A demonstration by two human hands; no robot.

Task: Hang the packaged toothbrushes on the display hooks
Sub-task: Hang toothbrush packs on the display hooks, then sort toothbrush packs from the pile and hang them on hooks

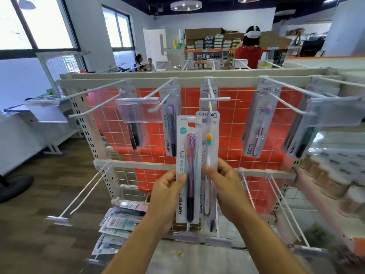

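Note:
My left hand (167,186) grips a packaged purple toothbrush (188,169), upright in front of the rack. My right hand (223,184) pinches a second pack with a white, orange-tipped toothbrush (209,143), which sits just behind and to the right of the first. Both packs are below the centre display hook (214,98), and the rear pack's top edge lies just under that hook's tip. Other packs hang on the upper hooks: a purple one (171,123) left of centre and a white one (258,123) to the right.
The rack has an orange wire grid back (231,135) and long white hooks that stick out toward me on two rows. A pile of toothbrush packs (118,224) lies low on the left. Clear price-tag holders (138,109) hang from hook ends. People stand beyond the rack.

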